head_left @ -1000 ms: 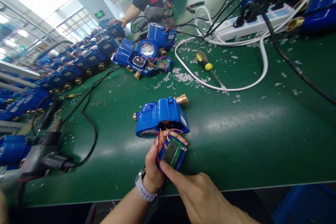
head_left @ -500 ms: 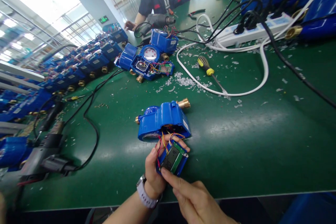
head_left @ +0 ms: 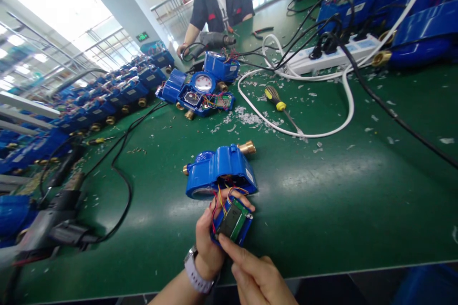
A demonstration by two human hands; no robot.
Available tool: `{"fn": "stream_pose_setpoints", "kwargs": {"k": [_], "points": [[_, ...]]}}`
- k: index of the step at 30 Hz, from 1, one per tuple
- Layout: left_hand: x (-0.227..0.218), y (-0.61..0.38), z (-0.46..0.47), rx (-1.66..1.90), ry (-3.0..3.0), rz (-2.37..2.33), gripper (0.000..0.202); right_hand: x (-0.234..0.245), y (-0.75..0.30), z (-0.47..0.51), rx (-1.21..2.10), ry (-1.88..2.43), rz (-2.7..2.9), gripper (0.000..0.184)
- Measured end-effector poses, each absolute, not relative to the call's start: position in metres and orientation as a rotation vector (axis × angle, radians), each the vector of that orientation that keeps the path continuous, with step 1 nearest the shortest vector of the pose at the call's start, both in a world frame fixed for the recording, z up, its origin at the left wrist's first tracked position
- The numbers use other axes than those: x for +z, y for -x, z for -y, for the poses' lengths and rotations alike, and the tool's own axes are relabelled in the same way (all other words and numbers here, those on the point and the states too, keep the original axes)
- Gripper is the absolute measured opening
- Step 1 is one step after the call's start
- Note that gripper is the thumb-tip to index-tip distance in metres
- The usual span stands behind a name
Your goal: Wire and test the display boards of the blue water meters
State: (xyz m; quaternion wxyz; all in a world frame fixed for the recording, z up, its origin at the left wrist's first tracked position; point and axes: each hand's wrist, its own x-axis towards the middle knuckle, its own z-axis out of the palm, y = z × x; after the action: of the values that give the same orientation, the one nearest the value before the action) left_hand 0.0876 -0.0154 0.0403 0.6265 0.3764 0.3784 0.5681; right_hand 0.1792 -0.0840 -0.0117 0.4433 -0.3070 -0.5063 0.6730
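Note:
A blue water meter [head_left: 220,170] with brass ends lies on the green table [head_left: 339,190] in front of me. Coloured wires [head_left: 223,194] run from its open side to a small blue module with a green circuit board and grey display [head_left: 232,221]. My left hand [head_left: 206,238] is wrapped round this module from the left, thumb over its top edge. My right hand [head_left: 255,274] touches the module's lower edge with its forefinger, the other fingers curled in.
A second opened meter [head_left: 200,90] lies further back, beside a yellow-handled screwdriver [head_left: 281,103], a white cable and a power strip [head_left: 332,57]. Rows of blue meters [head_left: 107,97] line the left. Black cables and a power screwdriver [head_left: 53,221] lie at left. Another person sits opposite.
The view has tilted a little, so the table sits lower in frame. My hands keep the same hold on the module; my right forefinger stays at its lower edge.

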Motion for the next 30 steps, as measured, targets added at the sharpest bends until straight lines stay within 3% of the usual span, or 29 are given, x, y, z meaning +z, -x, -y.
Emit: {"fn": "stream_pose_setpoints", "kwargs": {"k": [13,23,30], "points": [[0.04,-0.091,0.014,1.356,-0.83,-0.899,0.044,0.002,-0.189,0.086,1.957,0.809,1.0,0.05],[0.042,-0.094,0.013,1.36,-0.784,-0.888,0.041,0.008,-0.18,0.09,2.086,0.707,0.574,0.065],[0.045,-0.095,0.011,1.344,-0.776,-0.867,0.037,0.014,-0.185,0.084,2.134,0.642,0.606,0.071]]}}
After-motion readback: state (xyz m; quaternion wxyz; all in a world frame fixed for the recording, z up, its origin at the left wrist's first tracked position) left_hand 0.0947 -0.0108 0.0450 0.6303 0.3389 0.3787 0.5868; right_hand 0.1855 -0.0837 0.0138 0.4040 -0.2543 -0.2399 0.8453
